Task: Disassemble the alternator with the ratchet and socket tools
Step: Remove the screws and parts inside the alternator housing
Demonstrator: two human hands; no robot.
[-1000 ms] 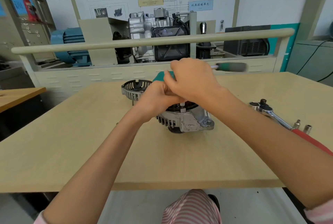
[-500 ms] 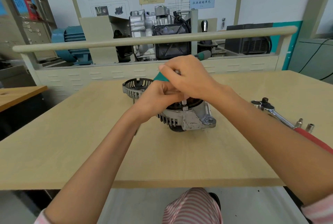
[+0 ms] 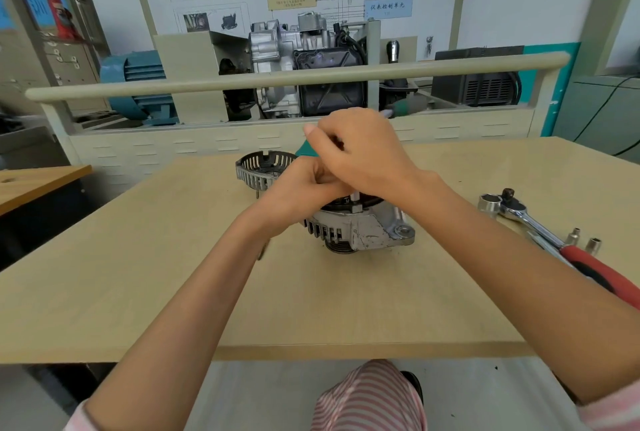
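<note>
The silver alternator [image 3: 363,229] stands on the wooden table [image 3: 173,274], pulley side down. Above it my right hand [image 3: 360,150] grips a green-handled T-bar socket tool [image 3: 306,149]; its metal shaft [image 3: 355,196] runs down onto the alternator's top. One green end shows left of the hand, the other, blurred, at the right [image 3: 394,111]. My left hand [image 3: 304,188] curls around the lower part of the tool, just over the alternator. What the socket sits on is hidden by both hands.
The removed slotted cover [image 3: 258,171] lies behind the alternator on the left. A red-handled ratchet [image 3: 540,229] with a big socket [image 3: 489,203] lies at the right, with two small sockets [image 3: 585,240] beside it. A rail and engine display stand beyond the table.
The T-bar has turned under my right hand: its right green end swung from far right toward the back. Both hands stayed over the alternator.
</note>
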